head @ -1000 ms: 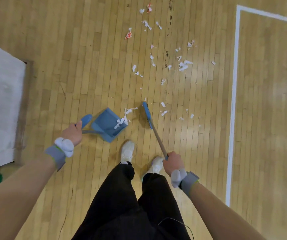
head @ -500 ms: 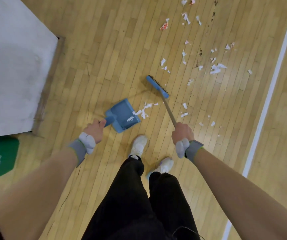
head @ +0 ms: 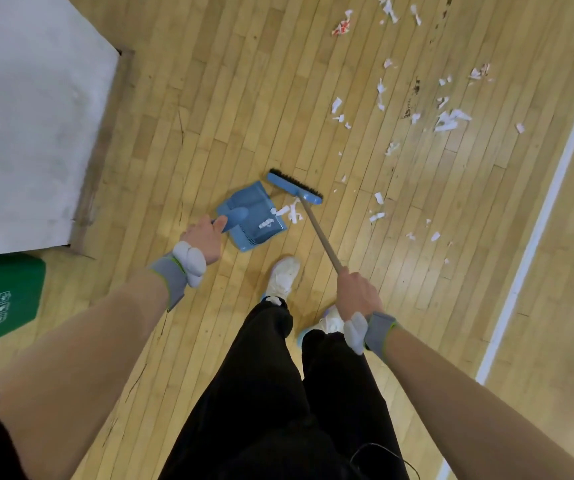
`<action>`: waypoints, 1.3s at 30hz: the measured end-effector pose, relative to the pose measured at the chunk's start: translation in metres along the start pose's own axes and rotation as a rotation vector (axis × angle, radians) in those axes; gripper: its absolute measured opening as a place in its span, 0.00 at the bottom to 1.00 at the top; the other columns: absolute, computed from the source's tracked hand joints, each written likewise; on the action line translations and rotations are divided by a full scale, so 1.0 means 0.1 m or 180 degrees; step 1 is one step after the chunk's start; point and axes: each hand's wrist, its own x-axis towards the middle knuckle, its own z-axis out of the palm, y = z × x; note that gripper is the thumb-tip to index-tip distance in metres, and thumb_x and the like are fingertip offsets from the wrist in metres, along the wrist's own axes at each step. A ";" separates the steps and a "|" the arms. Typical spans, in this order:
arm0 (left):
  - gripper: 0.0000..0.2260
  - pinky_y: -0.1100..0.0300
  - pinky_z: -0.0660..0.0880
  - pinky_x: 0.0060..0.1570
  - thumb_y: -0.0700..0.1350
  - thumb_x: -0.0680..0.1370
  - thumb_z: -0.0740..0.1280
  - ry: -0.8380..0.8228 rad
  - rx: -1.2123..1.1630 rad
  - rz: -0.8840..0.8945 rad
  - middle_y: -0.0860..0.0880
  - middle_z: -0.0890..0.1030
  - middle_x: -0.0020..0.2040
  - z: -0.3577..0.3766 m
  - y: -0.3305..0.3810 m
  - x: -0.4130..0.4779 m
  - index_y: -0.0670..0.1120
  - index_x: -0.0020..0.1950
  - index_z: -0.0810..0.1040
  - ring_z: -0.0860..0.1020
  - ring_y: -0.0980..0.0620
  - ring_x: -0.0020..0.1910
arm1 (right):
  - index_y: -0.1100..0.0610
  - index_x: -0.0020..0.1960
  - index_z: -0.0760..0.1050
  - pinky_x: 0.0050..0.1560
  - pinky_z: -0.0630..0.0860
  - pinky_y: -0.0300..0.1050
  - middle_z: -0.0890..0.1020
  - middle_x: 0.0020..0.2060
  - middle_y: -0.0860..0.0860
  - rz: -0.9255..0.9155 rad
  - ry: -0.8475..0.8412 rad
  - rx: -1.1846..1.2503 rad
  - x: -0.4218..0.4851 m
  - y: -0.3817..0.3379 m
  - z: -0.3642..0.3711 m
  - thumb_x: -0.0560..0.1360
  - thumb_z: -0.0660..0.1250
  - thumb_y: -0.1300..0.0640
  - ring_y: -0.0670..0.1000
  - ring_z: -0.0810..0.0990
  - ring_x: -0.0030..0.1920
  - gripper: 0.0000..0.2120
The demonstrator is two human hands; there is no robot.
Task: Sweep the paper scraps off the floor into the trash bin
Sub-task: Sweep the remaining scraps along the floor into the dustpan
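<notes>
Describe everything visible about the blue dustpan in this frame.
The dustpan is blue, plastic-looking, with a flat ribbed tray, low walls and a rounded handle. It sits low over the wooden floor, its open edge toward the broom head close by. The left hand grips its handle. A few white paper scraps lie inside, with more at its lip. Whether it touches the floor is unclear.

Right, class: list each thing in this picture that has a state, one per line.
Blue plastic dustpan: on the floor, scraps inside.
Blue-headed broom: head at the pan's mouth.
White paper scraps: mostly unswept.
Green bin: scrap-free lid.
Left hand: gripping the dustpan.
Right hand: gripping the broom.
</notes>
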 end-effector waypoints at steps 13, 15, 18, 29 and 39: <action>0.22 0.46 0.70 0.50 0.54 0.84 0.49 -0.0075 -0.0046 0.0173 0.35 0.76 0.56 0.01 -0.13 0.06 0.38 0.64 0.68 0.75 0.36 0.51 | 0.51 0.64 0.66 0.33 0.75 0.47 0.67 0.33 0.44 0.0022 -0.0080 0.0360 -0.58 0.53 0.33 0.78 0.60 0.59 0.48 0.72 0.31 0.15; 0.21 0.47 0.69 0.50 0.53 0.84 0.48 -0.0078 -0.0030 0.0156 0.35 0.76 0.56 -0.02 -0.17 0.02 0.37 0.64 0.68 0.75 0.35 0.53 | 0.49 0.66 0.64 0.33 0.76 0.47 0.71 0.35 0.47 0.0122 -0.0074 0.0425 -0.63 0.58 0.29 0.78 0.60 0.58 0.51 0.75 0.34 0.18; 0.24 0.48 0.68 0.52 0.54 0.84 0.47 -0.0145 -0.0149 0.0198 0.35 0.76 0.54 -0.11 -0.26 0.02 0.36 0.62 0.69 0.75 0.35 0.54 | 0.51 0.67 0.65 0.30 0.72 0.45 0.75 0.40 0.52 0.0315 -0.0027 0.0639 -0.63 0.63 0.21 0.78 0.60 0.59 0.53 0.76 0.35 0.18; 0.26 0.53 0.66 0.47 0.58 0.83 0.44 -0.0028 0.0332 0.0297 0.38 0.77 0.52 -0.33 -0.45 -0.06 0.40 0.61 0.70 0.73 0.41 0.47 | 0.64 0.56 0.74 0.42 0.76 0.46 0.79 0.52 0.60 0.1035 -0.0162 0.1250 -0.65 0.38 0.12 0.79 0.58 0.61 0.59 0.79 0.47 0.10; 0.23 0.52 0.66 0.51 0.54 0.84 0.46 -0.0630 0.0438 0.0155 0.36 0.75 0.54 -0.27 -0.76 -0.09 0.36 0.63 0.68 0.74 0.41 0.50 | 0.59 0.55 0.73 0.41 0.75 0.45 0.78 0.51 0.58 0.0807 -0.0438 0.1369 -0.86 -0.35 0.62 0.79 0.58 0.62 0.56 0.78 0.46 0.07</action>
